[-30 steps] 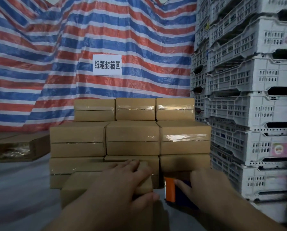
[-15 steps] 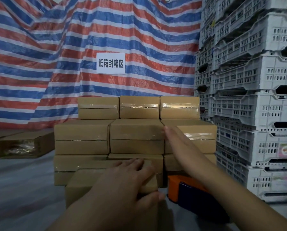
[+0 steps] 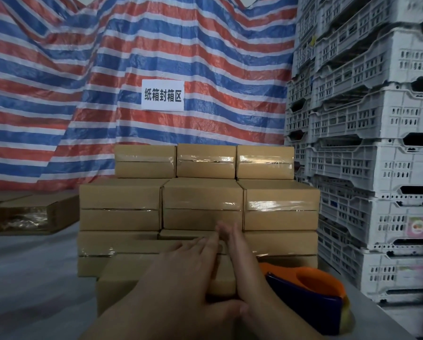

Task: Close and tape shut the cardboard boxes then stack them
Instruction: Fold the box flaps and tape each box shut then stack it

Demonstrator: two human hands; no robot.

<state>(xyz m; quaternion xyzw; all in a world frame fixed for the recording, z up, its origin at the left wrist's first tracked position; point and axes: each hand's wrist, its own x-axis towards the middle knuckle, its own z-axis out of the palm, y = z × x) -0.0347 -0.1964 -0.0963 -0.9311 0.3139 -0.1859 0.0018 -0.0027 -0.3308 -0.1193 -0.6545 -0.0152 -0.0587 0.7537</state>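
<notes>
Near box: we see a closed cardboard box [image 3: 122,278] at 6 o'clock, low in the view, on the pale surface [image 3: 28,278], just in front of the stack.
Left hand: our left hand [image 3: 181,273] lies flat on the near box's top, fingers straight and spread, thumb along its near edge.
Right hand: our right hand [image 3: 239,261] has straight fingers laid along the box's right side, pointing to 12 o'clock and touching the left fingertips; it grips nothing.
Stack: taped boxes [image 3: 200,204] in stepped rows, 12 o'clock from our hands.
Tape dispenser: an orange and dark blue dispenser [image 3: 311,298] lies at 4 o'clock, beside the right wrist.
Open box: at 9 o'clock, an open box [image 3: 33,212] with clear wrapping inside.
Crates: white crates [image 3: 365,143] stacked at 3 o'clock.
Backdrop: a striped tarp [image 3: 82,82] with a white sign [image 3: 162,95].
</notes>
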